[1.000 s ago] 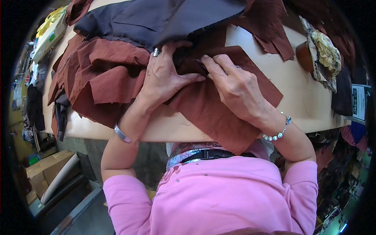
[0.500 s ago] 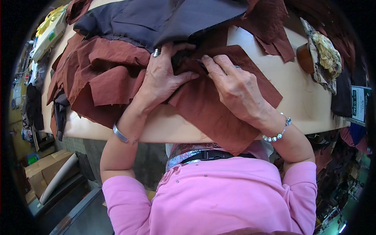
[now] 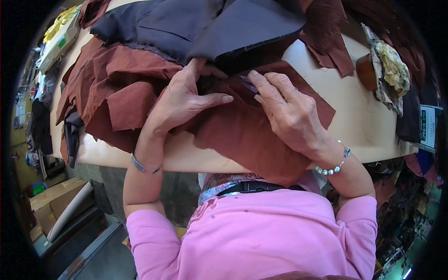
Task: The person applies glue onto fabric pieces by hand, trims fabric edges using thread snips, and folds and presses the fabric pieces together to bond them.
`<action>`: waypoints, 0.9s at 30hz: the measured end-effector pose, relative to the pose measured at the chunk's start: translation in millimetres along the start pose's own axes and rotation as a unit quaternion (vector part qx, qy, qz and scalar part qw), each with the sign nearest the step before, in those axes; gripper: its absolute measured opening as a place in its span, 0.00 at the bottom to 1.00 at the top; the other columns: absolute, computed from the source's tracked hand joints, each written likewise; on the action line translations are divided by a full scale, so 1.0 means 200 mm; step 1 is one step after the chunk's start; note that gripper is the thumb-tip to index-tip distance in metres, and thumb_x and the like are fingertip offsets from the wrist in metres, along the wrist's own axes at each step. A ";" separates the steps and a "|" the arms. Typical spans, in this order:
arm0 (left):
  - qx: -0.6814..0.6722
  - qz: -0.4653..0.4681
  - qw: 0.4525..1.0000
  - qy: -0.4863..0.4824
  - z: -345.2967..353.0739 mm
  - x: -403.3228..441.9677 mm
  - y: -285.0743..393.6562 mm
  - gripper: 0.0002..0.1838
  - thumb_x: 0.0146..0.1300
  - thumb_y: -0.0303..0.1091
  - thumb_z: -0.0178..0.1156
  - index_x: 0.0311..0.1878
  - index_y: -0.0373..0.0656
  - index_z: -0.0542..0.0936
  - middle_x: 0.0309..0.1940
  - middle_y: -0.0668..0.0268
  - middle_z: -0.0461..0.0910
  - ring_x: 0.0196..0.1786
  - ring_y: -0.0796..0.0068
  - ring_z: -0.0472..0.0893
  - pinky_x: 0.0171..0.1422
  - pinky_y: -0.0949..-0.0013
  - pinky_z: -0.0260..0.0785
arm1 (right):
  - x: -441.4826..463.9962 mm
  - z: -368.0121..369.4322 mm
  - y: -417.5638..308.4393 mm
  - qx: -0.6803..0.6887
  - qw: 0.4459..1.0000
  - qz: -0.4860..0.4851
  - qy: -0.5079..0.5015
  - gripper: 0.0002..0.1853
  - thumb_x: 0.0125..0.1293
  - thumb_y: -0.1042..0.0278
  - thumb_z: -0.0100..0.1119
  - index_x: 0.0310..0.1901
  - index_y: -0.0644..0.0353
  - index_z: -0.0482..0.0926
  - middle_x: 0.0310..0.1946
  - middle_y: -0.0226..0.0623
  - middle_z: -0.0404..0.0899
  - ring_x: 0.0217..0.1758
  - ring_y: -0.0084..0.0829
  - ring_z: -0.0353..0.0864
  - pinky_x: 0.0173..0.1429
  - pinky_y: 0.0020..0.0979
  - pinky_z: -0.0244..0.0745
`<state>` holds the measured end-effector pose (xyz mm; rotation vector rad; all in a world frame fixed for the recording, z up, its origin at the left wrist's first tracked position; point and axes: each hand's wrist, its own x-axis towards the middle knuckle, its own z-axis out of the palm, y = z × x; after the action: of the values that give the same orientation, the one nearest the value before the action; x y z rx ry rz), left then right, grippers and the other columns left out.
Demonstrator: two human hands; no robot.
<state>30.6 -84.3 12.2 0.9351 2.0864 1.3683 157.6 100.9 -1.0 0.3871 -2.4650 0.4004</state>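
My left hand (image 3: 183, 95) reaches under the fold of a dark cloth (image 3: 252, 28). Its thumb is stretched out apart from the fingers, over rust-brown cloth; the fingertips are partly hidden in shadow. My right hand (image 3: 291, 109) is closed in a pinch around a small purple tool (image 3: 247, 84), whose exact kind I cannot make out. The tool points toward the gap between the dark cloth and the brown cloth piece (image 3: 247, 140), which hangs over the table's front edge. Bunched brown cloth (image 3: 126, 88) lies left of my left hand.
The pale table (image 3: 359, 121) curves around in front of me. At right stands a brown container (image 3: 366, 72) beside a crumpled yellowish bundle (image 3: 392, 65). More brown cloth (image 3: 326, 37) lies at the back. Cardboard boxes (image 3: 60, 200) are on the floor at lower left.
My left hand has shifted slightly left, and its fingers have gone further beneath the dark cloth. My right hand has moved a little right and down, showing more of the purple tool.
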 end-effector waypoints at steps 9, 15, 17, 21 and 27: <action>-0.008 0.000 1.000 0.005 0.01 -0.01 0.00 0.29 0.43 0.33 0.75 0.47 0.35 0.72 0.41 0.60 0.79 0.46 0.71 0.77 0.53 0.70 0.67 | 0.01 -0.04 -0.04 0.049 0.997 0.039 -0.053 0.24 0.51 0.82 0.62 0.53 0.66 0.74 0.39 0.42 0.75 0.32 0.37 0.79 0.32 0.30 0.77; 0.012 0.028 1.000 0.008 0.01 -0.01 0.00 0.27 0.43 0.33 0.75 0.45 0.36 0.73 0.40 0.59 0.78 0.45 0.70 0.77 0.52 0.69 0.68 | 0.02 -0.04 -0.05 0.057 0.996 0.023 -0.065 0.23 0.51 0.82 0.62 0.53 0.67 0.74 0.38 0.42 0.74 0.31 0.36 0.78 0.31 0.30 0.76; 0.053 0.054 0.997 0.014 0.02 -0.01 0.00 0.27 0.43 0.33 0.75 0.45 0.36 0.73 0.40 0.59 0.78 0.45 0.69 0.77 0.52 0.69 0.68 | 0.02 -0.03 -0.05 0.062 0.995 0.026 -0.073 0.24 0.51 0.82 0.62 0.53 0.67 0.74 0.38 0.42 0.74 0.31 0.36 0.79 0.31 0.30 0.76; -0.036 0.023 0.999 0.006 0.03 0.00 -0.03 0.26 0.43 0.31 0.74 0.44 0.37 0.72 0.39 0.60 0.78 0.44 0.68 0.77 0.50 0.69 0.68 | 0.04 -0.01 -0.06 0.068 0.994 0.032 -0.073 0.24 0.51 0.82 0.61 0.53 0.67 0.73 0.38 0.42 0.74 0.33 0.36 0.79 0.32 0.30 0.77; 0.001 0.024 1.000 -0.012 0.04 0.00 -0.02 0.26 0.44 0.23 0.71 0.47 0.37 0.69 0.40 0.61 0.76 0.44 0.70 0.77 0.50 0.69 0.70 | 0.06 0.00 -0.07 0.074 0.994 0.062 -0.055 0.23 0.52 0.82 0.61 0.52 0.66 0.73 0.39 0.43 0.74 0.34 0.38 0.79 0.34 0.31 0.78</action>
<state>34.1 -80.2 6.1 1.0039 2.0606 1.3708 153.3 86.4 8.9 0.3245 -2.5840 0.6319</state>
